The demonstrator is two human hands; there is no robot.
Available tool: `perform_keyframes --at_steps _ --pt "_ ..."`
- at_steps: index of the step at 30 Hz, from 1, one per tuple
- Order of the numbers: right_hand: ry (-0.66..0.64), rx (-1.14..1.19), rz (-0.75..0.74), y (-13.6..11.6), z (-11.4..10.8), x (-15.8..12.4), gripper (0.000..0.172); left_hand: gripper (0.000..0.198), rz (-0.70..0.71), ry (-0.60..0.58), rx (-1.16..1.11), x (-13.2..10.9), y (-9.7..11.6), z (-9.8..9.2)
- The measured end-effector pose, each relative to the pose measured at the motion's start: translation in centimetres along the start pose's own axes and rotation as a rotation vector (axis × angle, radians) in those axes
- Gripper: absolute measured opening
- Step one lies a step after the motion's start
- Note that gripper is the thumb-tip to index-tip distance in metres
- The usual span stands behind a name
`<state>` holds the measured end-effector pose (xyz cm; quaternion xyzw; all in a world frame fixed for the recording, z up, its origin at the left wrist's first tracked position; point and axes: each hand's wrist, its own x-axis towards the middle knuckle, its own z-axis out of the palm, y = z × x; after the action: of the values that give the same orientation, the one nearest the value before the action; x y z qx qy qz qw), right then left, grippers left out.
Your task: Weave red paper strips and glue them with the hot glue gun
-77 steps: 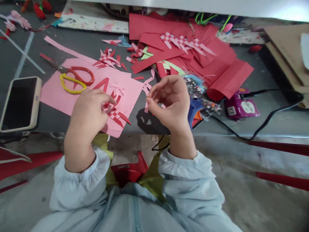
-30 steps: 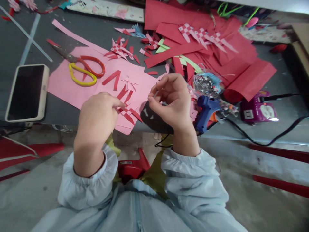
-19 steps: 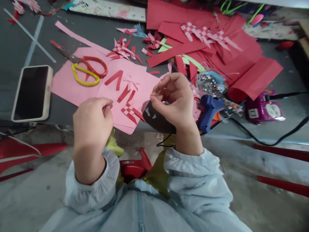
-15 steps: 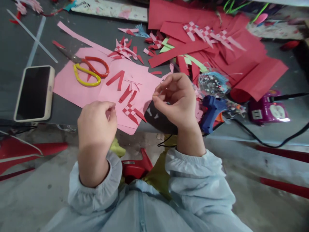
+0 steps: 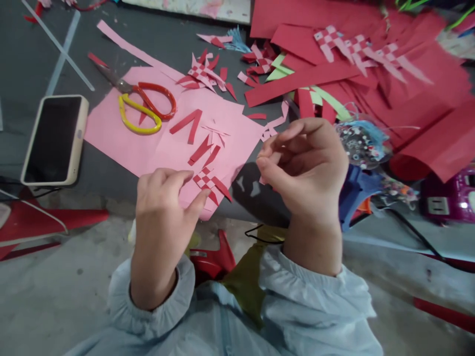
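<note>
My left hand (image 5: 163, 207) hovers at the near table edge with fingers and thumb apart. Its tips are just short of a small woven red-and-pink paper piece (image 5: 208, 182). That piece lies on the near corner of a pink paper sheet (image 5: 156, 143), with loose red strips (image 5: 193, 126) beyond it. My right hand (image 5: 308, 168) is raised to the right of the sheet, its fingers curled into a pinch. A thin pink paper strip shows between thumb and fingertips.
Red-and-yellow scissors (image 5: 144, 106) lie on the pink sheet, with a phone (image 5: 55, 138) to their left. A pile of red paper (image 5: 371, 64) with woven bands fills the far right. A blue glue gun (image 5: 356, 190), a bag of googly eyes (image 5: 361, 143) and a purple device (image 5: 449, 198) sit beside my right hand.
My left hand pulled back from the woven piece, closed into a fist, then spread its fingers again near it. The right hand kept its pinch. The view moved closer and leftward.
</note>
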<state>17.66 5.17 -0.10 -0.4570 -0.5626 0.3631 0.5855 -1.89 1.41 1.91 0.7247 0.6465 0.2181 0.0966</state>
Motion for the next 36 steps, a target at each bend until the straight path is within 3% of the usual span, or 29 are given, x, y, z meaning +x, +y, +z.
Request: perform_keyframes --at_steps 7,21,28,36 --pt "-0.009 0.072 0.113 -0.3 0.6 0.1 0.028 0.024 0.021 -0.023 0.039 0.1 -0.2 0.9" --pt "-0.05 0.097 0.119 -0.7 0.5 0.1 0.026 0.024 -0.06 -0.045 0.075 0.5 0.5 1.5" --pt "-0.072 0.07 0.144 -0.6 0.3 0.0 0.026 0.026 -0.008 -0.016 0.057 0.1 1.2 2.0" --pt "-0.093 0.073 0.178 -0.2 -0.4 0.0 0.024 0.008 -0.049 0.031 -0.033 0.5 1.4 1.3"
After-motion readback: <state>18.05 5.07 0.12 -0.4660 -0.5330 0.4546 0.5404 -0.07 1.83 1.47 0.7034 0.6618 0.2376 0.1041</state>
